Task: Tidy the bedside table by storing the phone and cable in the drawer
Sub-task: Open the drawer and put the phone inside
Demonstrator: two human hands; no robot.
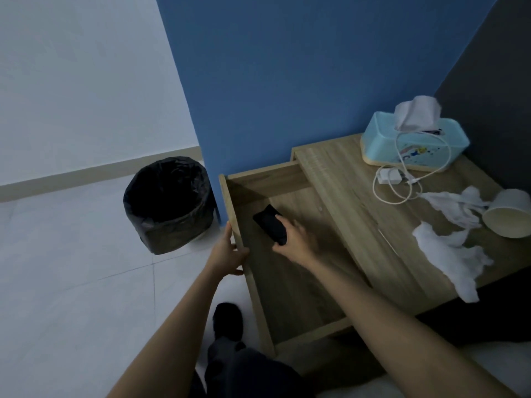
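The wooden drawer (260, 300) of the bedside table (359, 202) stands pulled out to the left. My right hand (293, 239) reaches into it and grips a black phone (268, 222) just above the drawer bottom. My left hand (228, 252) grasps the drawer's front panel at its top edge. A white cable with its white charger block (389, 177) lies coiled on the table top, partly draped over a light blue tissue box (413, 145).
Crumpled white tissues (448, 254) and a tipped white paper cup (508, 216) lie on the table's right side. A bin with a black liner (169, 202) stands on the tiled floor left of the drawer. My dark-trousered leg and foot (228, 320) are below the drawer.
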